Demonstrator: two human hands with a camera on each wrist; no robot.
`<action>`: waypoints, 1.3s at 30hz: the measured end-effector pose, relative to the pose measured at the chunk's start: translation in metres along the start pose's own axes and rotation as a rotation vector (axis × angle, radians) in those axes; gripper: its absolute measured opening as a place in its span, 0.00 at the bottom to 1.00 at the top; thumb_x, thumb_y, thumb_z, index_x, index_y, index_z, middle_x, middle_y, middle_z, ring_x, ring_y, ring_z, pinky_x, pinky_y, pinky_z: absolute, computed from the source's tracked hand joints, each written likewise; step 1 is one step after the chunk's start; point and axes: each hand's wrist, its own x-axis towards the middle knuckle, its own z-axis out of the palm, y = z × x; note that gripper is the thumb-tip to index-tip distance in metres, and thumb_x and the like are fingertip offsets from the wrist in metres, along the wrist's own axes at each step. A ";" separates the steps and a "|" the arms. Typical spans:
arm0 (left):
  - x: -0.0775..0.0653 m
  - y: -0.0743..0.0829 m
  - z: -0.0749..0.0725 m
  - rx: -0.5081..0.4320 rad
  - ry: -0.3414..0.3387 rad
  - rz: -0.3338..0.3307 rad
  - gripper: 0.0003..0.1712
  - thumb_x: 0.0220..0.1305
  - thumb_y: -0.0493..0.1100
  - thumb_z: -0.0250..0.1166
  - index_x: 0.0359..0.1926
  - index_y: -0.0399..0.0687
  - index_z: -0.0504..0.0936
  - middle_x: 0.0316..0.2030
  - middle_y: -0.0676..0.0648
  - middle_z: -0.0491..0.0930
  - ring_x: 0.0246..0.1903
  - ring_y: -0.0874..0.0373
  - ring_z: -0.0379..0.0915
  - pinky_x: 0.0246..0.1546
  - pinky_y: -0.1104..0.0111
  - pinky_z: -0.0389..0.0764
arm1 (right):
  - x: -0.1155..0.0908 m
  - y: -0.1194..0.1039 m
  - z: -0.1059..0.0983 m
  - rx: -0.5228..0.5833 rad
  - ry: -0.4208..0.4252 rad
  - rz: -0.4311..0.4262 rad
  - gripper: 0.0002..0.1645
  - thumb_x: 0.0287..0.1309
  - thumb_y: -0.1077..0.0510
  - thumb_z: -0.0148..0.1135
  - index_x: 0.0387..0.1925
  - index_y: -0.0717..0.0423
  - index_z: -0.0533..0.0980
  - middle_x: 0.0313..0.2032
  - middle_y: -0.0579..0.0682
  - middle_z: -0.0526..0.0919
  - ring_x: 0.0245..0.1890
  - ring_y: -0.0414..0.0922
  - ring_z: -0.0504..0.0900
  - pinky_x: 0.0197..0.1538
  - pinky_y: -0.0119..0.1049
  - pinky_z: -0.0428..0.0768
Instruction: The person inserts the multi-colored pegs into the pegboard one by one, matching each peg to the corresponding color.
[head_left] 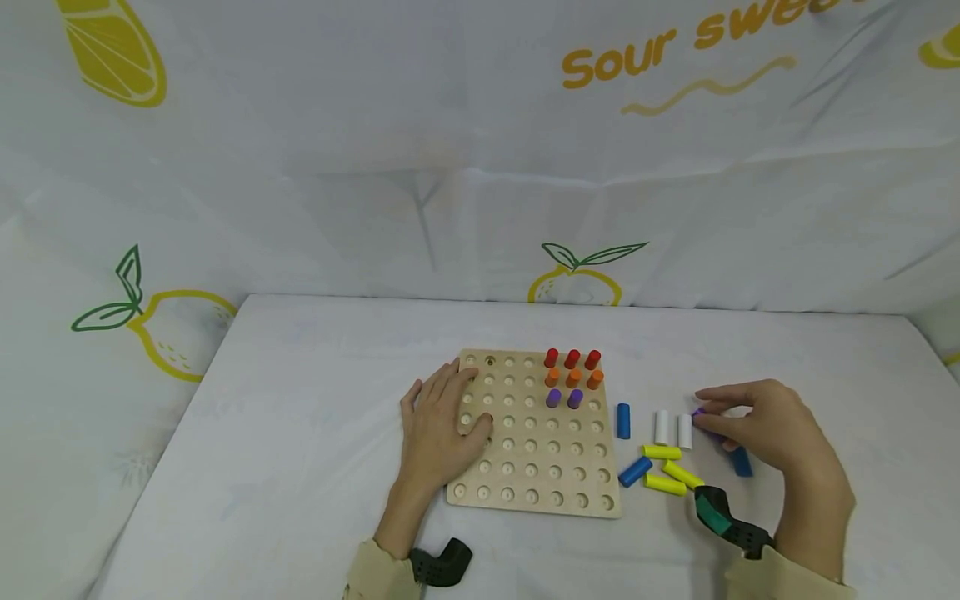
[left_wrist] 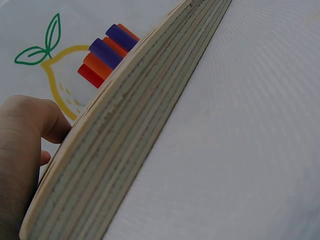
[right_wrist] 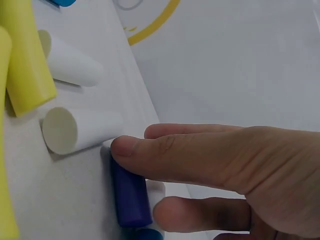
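Note:
My left hand (head_left: pixel 442 429) rests over the left edge of a wooden pegboard (head_left: pixel 517 458), its fingers and thumb lying on the top face. Red pegs (head_left: pixel 572 359), orange pegs (head_left: pixel 573 378) and two purple pegs (head_left: pixel 575 399) stand upright in holes near the board's back right. To the right of the board, my right hand (head_left: pixel 776 425) pinches one end of a loose purple peg (right_wrist: pixel 131 195) between thumb and fingers, low over the tabletop. Part of that peg is hidden by the fingers in the head view. A white peg (right_wrist: pixel 87 130) lies right beside the thumb.
Between board and right hand lie white pegs (head_left: pixel 662 427), several yellow pegs (head_left: pixel 665 484) and blue pegs (head_left: pixel 623 421). Another blue peg (head_left: pixel 741 462) lies under the right hand. A white cloth (head_left: pixel 300 500) covers the table, with a lemon-print curtain (head_left: pixel 337 208) behind it.

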 end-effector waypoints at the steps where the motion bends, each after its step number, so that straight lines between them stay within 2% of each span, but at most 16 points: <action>1: 0.000 0.000 0.000 0.000 -0.001 -0.002 0.36 0.53 0.52 0.61 0.66 0.54 0.77 0.73 0.45 0.71 0.74 0.48 0.64 0.75 0.42 0.51 | 0.000 0.000 0.000 0.004 0.002 -0.004 0.29 0.60 0.53 0.71 0.58 0.66 0.80 0.42 0.63 0.90 0.24 0.44 0.81 0.50 0.72 0.72; 6: 0.000 0.001 0.000 -0.005 0.001 -0.003 0.36 0.53 0.51 0.61 0.66 0.53 0.77 0.73 0.44 0.71 0.74 0.47 0.64 0.75 0.41 0.51 | 0.000 -0.001 0.001 0.015 0.014 -0.016 0.28 0.60 0.54 0.71 0.58 0.66 0.80 0.41 0.62 0.90 0.23 0.44 0.81 0.47 0.65 0.75; 10: -0.001 0.002 -0.001 -0.004 0.002 -0.001 0.36 0.53 0.51 0.61 0.66 0.53 0.77 0.73 0.44 0.71 0.74 0.47 0.64 0.75 0.42 0.51 | 0.000 -0.001 0.003 0.011 0.039 -0.039 0.27 0.58 0.54 0.71 0.56 0.66 0.81 0.35 0.57 0.91 0.25 0.44 0.79 0.45 0.60 0.77; 13: -0.001 0.002 -0.001 -0.003 0.000 -0.003 0.36 0.53 0.52 0.61 0.66 0.53 0.77 0.73 0.45 0.71 0.74 0.47 0.64 0.75 0.42 0.51 | 0.000 -0.001 0.003 0.014 0.041 -0.036 0.28 0.58 0.53 0.72 0.56 0.66 0.81 0.33 0.54 0.91 0.26 0.44 0.79 0.47 0.64 0.76; 17: -0.001 0.001 -0.001 -0.004 -0.005 -0.008 0.36 0.53 0.52 0.61 0.66 0.54 0.77 0.73 0.45 0.71 0.74 0.47 0.64 0.75 0.42 0.51 | 0.000 -0.001 0.000 0.037 -0.006 0.018 0.32 0.59 0.50 0.72 0.58 0.66 0.80 0.37 0.56 0.91 0.27 0.45 0.78 0.50 0.68 0.73; 18: -0.001 0.001 -0.001 -0.006 -0.006 -0.009 0.36 0.53 0.52 0.61 0.66 0.54 0.77 0.73 0.45 0.71 0.74 0.47 0.64 0.75 0.42 0.51 | 0.000 -0.001 -0.001 0.040 -0.019 0.033 0.33 0.58 0.49 0.72 0.59 0.66 0.79 0.37 0.56 0.91 0.26 0.45 0.79 0.50 0.66 0.74; 21: -0.001 0.001 -0.001 -0.008 -0.009 -0.011 0.36 0.54 0.52 0.61 0.66 0.54 0.77 0.73 0.45 0.71 0.74 0.47 0.64 0.75 0.42 0.51 | -0.001 0.000 -0.003 0.034 -0.044 0.053 0.34 0.57 0.48 0.74 0.59 0.66 0.80 0.38 0.55 0.91 0.27 0.44 0.78 0.41 0.51 0.77; 24: -0.001 0.001 -0.001 -0.013 -0.010 -0.011 0.36 0.54 0.52 0.62 0.66 0.54 0.77 0.73 0.45 0.71 0.74 0.47 0.63 0.75 0.42 0.50 | -0.002 0.000 -0.005 0.012 -0.047 0.062 0.34 0.54 0.48 0.75 0.56 0.65 0.81 0.39 0.56 0.91 0.30 0.44 0.77 0.36 0.41 0.75; 29: -0.001 0.002 -0.001 -0.011 -0.007 -0.009 0.36 0.54 0.52 0.61 0.66 0.54 0.77 0.73 0.45 0.71 0.74 0.47 0.64 0.75 0.42 0.51 | -0.001 -0.002 -0.003 -0.006 -0.034 0.057 0.31 0.55 0.49 0.74 0.54 0.66 0.82 0.41 0.61 0.89 0.31 0.45 0.78 0.35 0.40 0.76; 35: -0.001 0.002 -0.001 0.003 -0.004 -0.006 0.36 0.53 0.52 0.61 0.66 0.54 0.77 0.73 0.45 0.71 0.74 0.48 0.64 0.75 0.42 0.51 | -0.001 -0.004 0.000 -0.006 0.029 -0.001 0.27 0.57 0.52 0.73 0.53 0.66 0.83 0.43 0.63 0.89 0.29 0.46 0.77 0.33 0.37 0.74; 39: 0.000 0.002 -0.001 0.005 -0.005 -0.008 0.36 0.53 0.52 0.61 0.66 0.54 0.77 0.73 0.45 0.71 0.74 0.48 0.64 0.75 0.42 0.51 | 0.000 -0.006 0.003 -0.009 0.074 -0.031 0.26 0.57 0.51 0.72 0.52 0.65 0.84 0.45 0.64 0.89 0.34 0.50 0.77 0.32 0.35 0.72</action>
